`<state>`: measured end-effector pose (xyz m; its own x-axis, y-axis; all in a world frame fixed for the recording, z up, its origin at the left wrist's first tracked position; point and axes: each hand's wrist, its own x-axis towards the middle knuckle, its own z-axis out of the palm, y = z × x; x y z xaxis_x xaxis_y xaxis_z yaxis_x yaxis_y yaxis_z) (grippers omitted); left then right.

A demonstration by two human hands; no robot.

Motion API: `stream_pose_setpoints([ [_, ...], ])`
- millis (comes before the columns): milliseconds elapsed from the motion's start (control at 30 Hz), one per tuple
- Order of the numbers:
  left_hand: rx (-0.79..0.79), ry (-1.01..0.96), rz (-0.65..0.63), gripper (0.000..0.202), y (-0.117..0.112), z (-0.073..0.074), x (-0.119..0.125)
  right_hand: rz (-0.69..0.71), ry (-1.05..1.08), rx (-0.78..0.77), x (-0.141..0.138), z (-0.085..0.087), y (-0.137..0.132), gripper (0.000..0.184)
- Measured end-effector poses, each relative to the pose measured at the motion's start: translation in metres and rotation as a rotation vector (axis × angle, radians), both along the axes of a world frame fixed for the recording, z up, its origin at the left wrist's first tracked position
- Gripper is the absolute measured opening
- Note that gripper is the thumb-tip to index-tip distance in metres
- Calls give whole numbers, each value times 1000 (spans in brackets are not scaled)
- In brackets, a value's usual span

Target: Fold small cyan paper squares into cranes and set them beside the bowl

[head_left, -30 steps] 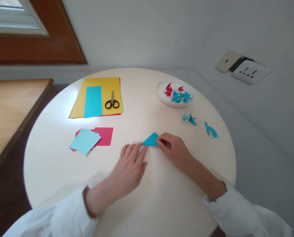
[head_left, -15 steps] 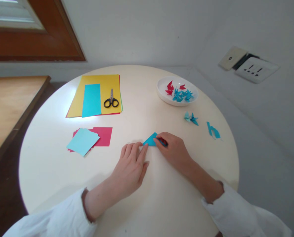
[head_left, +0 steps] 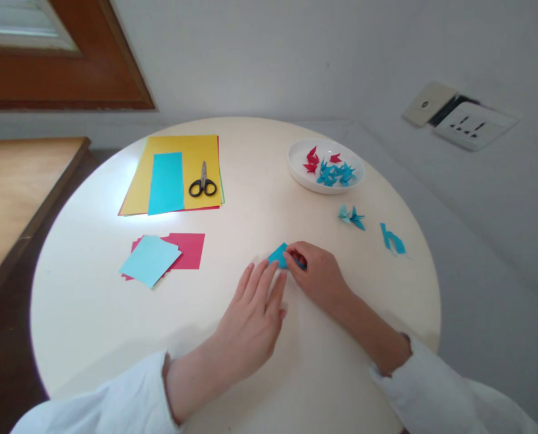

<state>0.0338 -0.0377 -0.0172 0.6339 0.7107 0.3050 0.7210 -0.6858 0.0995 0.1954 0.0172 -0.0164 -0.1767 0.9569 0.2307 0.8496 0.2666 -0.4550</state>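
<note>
A small piece of folded blue paper (head_left: 278, 255) lies on the round white table (head_left: 250, 211), in front of me. My right hand (head_left: 318, 271) pinches its right side between thumb and curled fingers, which hide that end. My left hand (head_left: 253, 319) is flat with its fingers stretched out, the fingertips at the lower left edge of the paper. To the left lies a stack of square papers (head_left: 151, 260), light blue on top and red beneath. Two small blue paper cranes (head_left: 352, 217) rest beyond my right hand.
Back left are yellow sheets (head_left: 169, 143) bearing a blue paper strip (head_left: 166, 184) and black-handled scissors (head_left: 202, 184). A white dish (head_left: 296, 175) at the back right holds red and blue paper cranes (head_left: 334, 173). Blue paper scraps (head_left: 392, 240) lie near the right edge.
My left hand has slid right along the lower edge of the blue paper, its fingers now closer to my right hand. My right hand keeps its pinch in nearly the same place.
</note>
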Motion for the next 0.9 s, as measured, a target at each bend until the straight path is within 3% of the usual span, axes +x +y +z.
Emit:
stream_pose_setpoints([
  [300,-31,118,24,49,-7,0,11,-2,19,-24,0,0,1,16],
  [533,-79,137,88,47,-9,9,12,-22,5,-57,-1,0,2,16],
  [900,-127,137,73,46,-9,6,11,-23,-2,-81,-1,2,3,15],
])
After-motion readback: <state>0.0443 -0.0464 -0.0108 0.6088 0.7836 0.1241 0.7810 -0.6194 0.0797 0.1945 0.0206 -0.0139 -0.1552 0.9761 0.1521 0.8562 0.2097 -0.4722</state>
